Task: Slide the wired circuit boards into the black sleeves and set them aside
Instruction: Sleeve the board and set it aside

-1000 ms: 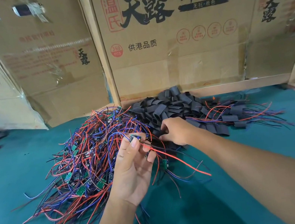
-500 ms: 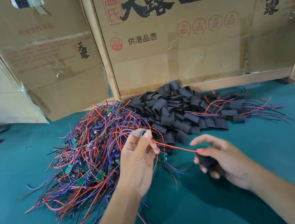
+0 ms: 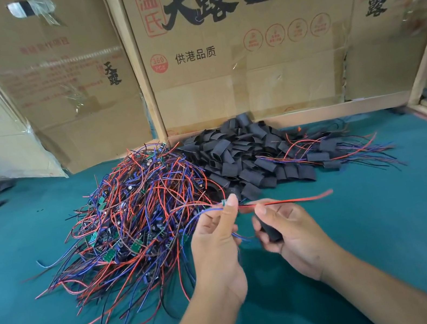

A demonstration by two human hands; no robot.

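The step in hand looks like threading: one wired board is picked out and a sleeve is ready, but the two are not yet joined.

The left hand [image 3: 214, 236] pinches a small circuit board [image 3: 224, 202] between thumb and fingertips, just below the middle of the view. Only a green sliver of the board shows above the thumb. Its red and black wires [image 3: 285, 202] run out toward 3 o'clock, passing just above the right hand [image 3: 289, 228], and the free end is blurred. Thin blue wires trail down from the same pinch toward 6 o'clock.

The right hand is curled round one black sleeve [image 3: 270, 230], held upright in the palm with its upper end under the thumb. Whether the sleeve's mouth is pressed open cannot be told from here.

On the green table [image 3: 387, 216], the heap of bare wired boards [image 3: 141, 214] lies at 9 o'clock from the hands. The pile of empty sleeves [image 3: 242, 156] sits at 12 o'clock, against the cardboard boxes [image 3: 247, 70]. Finished pieces [image 3: 327, 153], already sleeved with their wires fanning out, lie at 2 o'clock.

Next, I judge, the loose wire ends must be gathered and fed into the sleeve's mouth. Then the sleeve should be drawn along the wires until it covers the board. The flat sleeve will likely need a squeeze to open it.
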